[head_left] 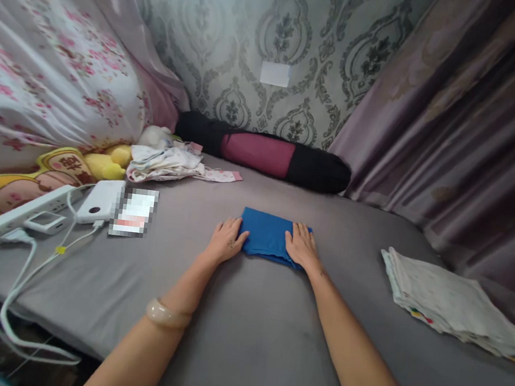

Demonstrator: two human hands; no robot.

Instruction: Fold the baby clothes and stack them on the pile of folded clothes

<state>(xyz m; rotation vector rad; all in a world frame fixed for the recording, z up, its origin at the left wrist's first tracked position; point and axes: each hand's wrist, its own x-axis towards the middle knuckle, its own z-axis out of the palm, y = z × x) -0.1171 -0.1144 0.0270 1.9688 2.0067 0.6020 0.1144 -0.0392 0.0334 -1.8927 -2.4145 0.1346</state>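
A folded blue cloth [264,234] lies flat in a neat rectangle on the grey bed sheet [243,315]. At its left edge rests my left hand [226,240], back upward, with the thumb reaching onto the cloth and the fingers stretched along the side. My right hand [301,246] lies palm down over the right end of the cloth, fingers extended forward. Neither hand grips anything. A pale bangle [168,315] circles my left forearm. Which garment the blue cloth is, I cannot tell.
Folded pale cloths [454,302] are stacked on the right. Crumpled light clothes [168,163] sit at the back left, near yellow plush toys [107,162]. A white power strip [7,223], cables and a white device [101,201] occupy the left. A black-and-maroon long bag [257,154] lies by the wall.
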